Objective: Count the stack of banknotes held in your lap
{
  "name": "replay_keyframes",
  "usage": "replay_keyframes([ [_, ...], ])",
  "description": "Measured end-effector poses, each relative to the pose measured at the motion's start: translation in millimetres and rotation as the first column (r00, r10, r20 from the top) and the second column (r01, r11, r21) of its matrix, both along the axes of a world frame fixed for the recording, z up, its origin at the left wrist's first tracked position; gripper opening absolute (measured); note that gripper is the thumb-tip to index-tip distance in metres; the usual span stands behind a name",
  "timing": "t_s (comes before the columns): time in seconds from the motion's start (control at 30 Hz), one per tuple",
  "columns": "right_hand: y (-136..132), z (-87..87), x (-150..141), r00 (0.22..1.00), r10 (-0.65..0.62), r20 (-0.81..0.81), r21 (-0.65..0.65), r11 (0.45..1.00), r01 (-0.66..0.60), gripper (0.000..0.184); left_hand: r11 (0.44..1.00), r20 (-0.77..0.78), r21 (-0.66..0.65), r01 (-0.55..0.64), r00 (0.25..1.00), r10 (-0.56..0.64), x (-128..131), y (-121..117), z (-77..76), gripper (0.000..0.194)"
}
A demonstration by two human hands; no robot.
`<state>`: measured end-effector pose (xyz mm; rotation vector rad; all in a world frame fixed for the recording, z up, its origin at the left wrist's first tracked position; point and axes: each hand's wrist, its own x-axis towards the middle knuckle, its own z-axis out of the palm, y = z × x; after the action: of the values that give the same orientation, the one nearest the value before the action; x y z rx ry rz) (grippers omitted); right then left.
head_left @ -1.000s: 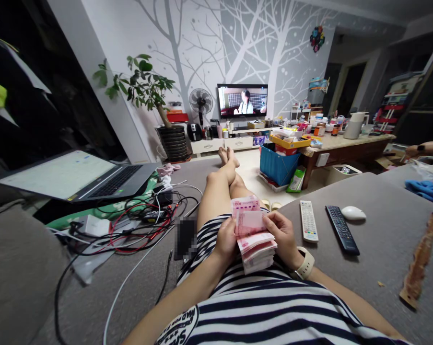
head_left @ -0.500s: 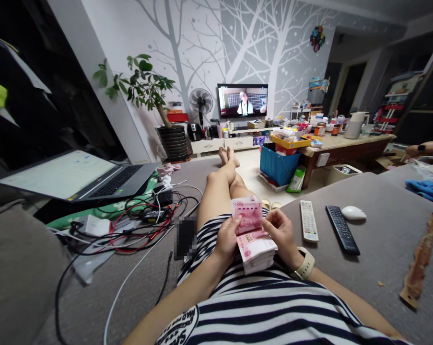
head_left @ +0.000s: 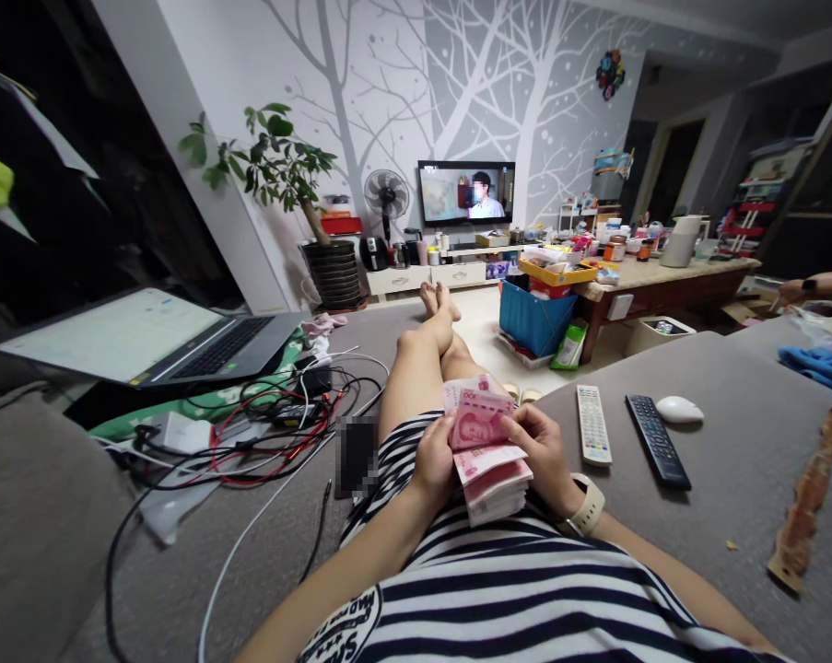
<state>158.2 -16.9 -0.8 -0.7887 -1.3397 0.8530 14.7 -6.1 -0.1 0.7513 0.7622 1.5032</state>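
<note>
A stack of pink 100 banknotes is folded over above my lap, its layered ends toward me. My left hand grips the stack at its left side, thumb on the face of the notes. With thumb and fingers pinched, my right hand holds the right edge of a raised banknote that shows a portrait. Behind that note, more of the stack stands up. The fingers under the stack are hidden. A pale watch is on my right wrist.
On the grey sofa to the right lie a white remote, a black remote, a white mouse and a brown wooden strip. To the left are tangled cables, a laptop and a dark, blurred-out rectangle. Another person's arm shows far right.
My right hand has drawn a banknote up and across toward my left thumb, so it now overlaps the notes standing behind. The television picture has changed.
</note>
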Motion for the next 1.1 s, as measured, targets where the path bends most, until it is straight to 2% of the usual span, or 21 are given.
replay_keyframes([
  [0.07, 0.3, -0.8, 0.4, 1.0, 0.009, 0.006, 0.008, 1.0, -0.009, 0.027, 1.0, -0.027, 0.003, -0.028, 0.999, 0.028, -1.0, 2.4, -2.9, 0.025],
  [0.17, 0.9, -1.5, 0.6, 1.0, 0.015, 0.002, 0.012, 1.0, -0.015, 0.027, 1.0, -0.047, 0.004, -0.008, 0.999, 0.008, -1.3, 3.6, -4.5, 0.023],
  [0.5, 1.2, -0.5, 0.2, 0.999, 0.031, -0.008, 0.006, 0.999, -0.031, 0.025, 1.0, -0.081, -0.007, -0.007, 0.997, 0.006, -0.7, -1.7, 4.5, 0.027],
  [0.83, -2.4, 3.6, 0.0, 0.999, 0.026, -0.026, 0.019, 0.999, -0.026, 0.021, 1.0, -0.095, 0.007, -0.016, 0.995, 0.017, 0.7, -5.3, 10.3, 0.019],
  [1.1, -3.7, 2.0, 0.8, 0.998, 0.044, -0.047, 0.04, 0.998, -0.043, 0.018, 0.998, -0.093, 0.017, 0.059, 0.994, -0.057, 1.8, -8.9, 15.8, 0.019],
])
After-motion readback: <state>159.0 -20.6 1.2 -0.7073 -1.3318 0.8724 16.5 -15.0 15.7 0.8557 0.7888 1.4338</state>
